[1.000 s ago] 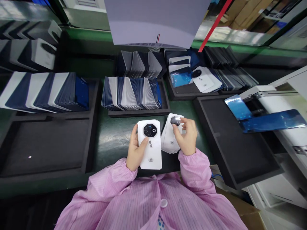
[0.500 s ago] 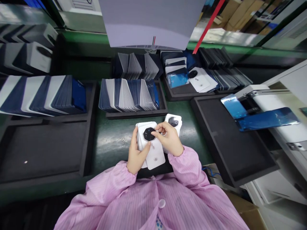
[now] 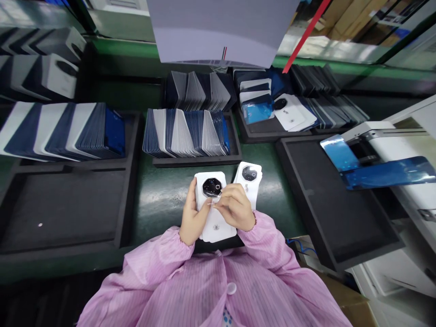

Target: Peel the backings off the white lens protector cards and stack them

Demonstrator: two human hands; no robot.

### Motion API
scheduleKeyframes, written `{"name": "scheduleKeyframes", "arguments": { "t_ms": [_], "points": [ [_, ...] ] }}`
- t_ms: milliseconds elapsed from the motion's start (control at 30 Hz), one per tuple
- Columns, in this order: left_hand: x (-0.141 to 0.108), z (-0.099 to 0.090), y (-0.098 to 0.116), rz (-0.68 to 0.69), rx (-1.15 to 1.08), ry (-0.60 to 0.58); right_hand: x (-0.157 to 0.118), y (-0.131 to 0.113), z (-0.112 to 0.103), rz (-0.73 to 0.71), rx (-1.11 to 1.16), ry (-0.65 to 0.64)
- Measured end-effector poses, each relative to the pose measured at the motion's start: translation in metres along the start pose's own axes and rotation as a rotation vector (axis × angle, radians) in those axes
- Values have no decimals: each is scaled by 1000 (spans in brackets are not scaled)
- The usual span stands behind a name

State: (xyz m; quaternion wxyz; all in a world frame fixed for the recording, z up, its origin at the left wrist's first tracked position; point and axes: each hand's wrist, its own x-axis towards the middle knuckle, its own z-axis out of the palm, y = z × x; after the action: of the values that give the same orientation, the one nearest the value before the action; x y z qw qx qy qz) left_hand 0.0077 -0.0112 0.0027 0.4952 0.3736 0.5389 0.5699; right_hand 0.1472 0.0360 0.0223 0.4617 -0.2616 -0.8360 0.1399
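My left hand (image 3: pixel 194 217) is closed round the left side of a stack of white phone back covers (image 3: pixel 218 230), thumb on top. The uppermost cover has a dark rounded camera window (image 3: pixel 211 187) and small printed marks below it. Over the cover's right side, just under the window, my right hand (image 3: pixel 236 206) is closed in a pinch. Thin pale lines show at its fingertips, too fine to name. To the right, beside that hand, lies a second pile of white phone back covers (image 3: pixel 251 181) with a similar camera window.
A black tray (image 3: pixel 197 161) beyond my hands holds a row of blue and white panels (image 3: pixel 185 132). More panels fill the trays at left and back right. Blue film-covered pieces (image 3: pixel 388 172) lie over the right tray (image 3: pixel 337 227). A white sheet (image 3: pixel 221 32) hangs ahead.
My right hand has moved down from the camera window's edge to just below it, still pinched. The top cover now lies more squarely on the stack. The view has shifted slightly.
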Motion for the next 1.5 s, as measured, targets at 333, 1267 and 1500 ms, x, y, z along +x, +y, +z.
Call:
{"name": "scheduleKeyframes", "arguments": {
  "t_ms": [333, 1267, 1500],
  "points": [
    [1, -2, -3, 26, 35, 3, -17, 4, 7, -37, 203, 37],
    [1, -3, -5, 3, 30, -4, -19, 3, 9, -45, 213, 57],
    [2, -1, -2, 0, 26, -2, -19, 3, 9, -23, 198, 56]
  ]
}}
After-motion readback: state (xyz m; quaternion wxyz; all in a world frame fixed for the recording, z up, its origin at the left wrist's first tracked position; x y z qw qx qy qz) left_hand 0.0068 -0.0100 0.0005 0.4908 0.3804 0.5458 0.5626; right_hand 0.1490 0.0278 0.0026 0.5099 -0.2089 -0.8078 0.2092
